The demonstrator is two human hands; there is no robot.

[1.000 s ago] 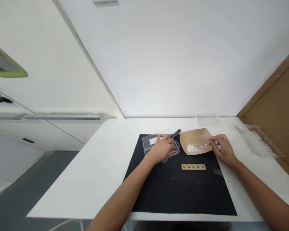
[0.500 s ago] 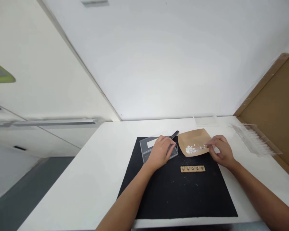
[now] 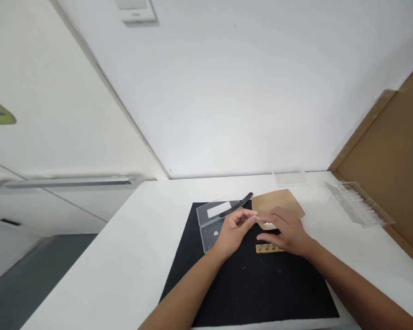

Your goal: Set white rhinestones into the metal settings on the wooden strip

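My left hand (image 3: 236, 229) hovers over the black mat (image 3: 254, 288) beside an open clear plastic box (image 3: 211, 222), its fingers curled into a pinch; what they hold is too small to make out. My right hand (image 3: 285, 233) reaches left with its fingers stretched out, fingertips almost meeting those of the left hand. It lies over a small wooden strip with metal studs (image 3: 265, 248) and hides the front of a brown paper tray (image 3: 278, 200). A few white bits (image 3: 267, 224) in the tray show between the hands. A black tool (image 3: 236, 205) rests across the box lid.
The mat lies on a white table (image 3: 131, 247) against a white wall. A clear plastic rack (image 3: 356, 201) sits at the right beside a brown cardboard panel (image 3: 392, 151). A small clear lid (image 3: 289, 178) lies at the back edge.
My left hand lifted off the clear box and moved right. My right hand left the tray's right side and swept left over the strip. The two hands now meet; the view tilted down.
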